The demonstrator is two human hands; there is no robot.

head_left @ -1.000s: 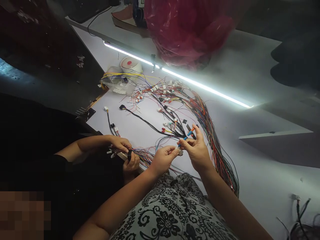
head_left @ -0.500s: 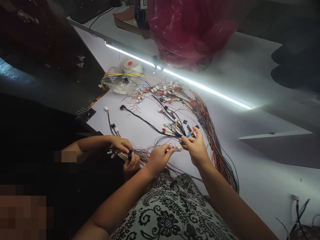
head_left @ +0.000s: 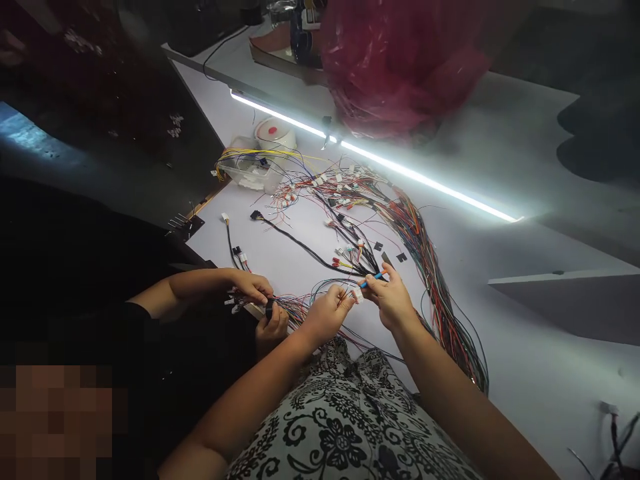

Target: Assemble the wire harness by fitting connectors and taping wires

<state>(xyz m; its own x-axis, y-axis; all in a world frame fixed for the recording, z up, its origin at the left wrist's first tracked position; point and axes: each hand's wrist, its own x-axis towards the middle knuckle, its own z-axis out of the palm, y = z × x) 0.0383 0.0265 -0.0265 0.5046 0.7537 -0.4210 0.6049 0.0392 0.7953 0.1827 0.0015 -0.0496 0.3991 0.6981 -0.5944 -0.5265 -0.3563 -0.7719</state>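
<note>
My left hand is closed, pinching thin wires just behind a white plug connector. Close to the connector's right side, my right hand grips a slim blue and orange pen-like tool. The tool's blue end points down toward the connector; whether it touches is too small to tell. Loose wires run from near my left hand to a co-worker's hands on the left, which hold a black roll, perhaps tape, against the bundle.
A thick bundle of coloured wires curves across the table's right side. A black-sleeved cable lies in the middle. Behind stand a clear plastic tub and a white round container. A bright light strip runs under the shelf.
The tool in my right hand lies more level, and my right fingers are more curled around it. The view has shifted slightly, moving the scene rightward. The co-worker's hands stay at the wires.
</note>
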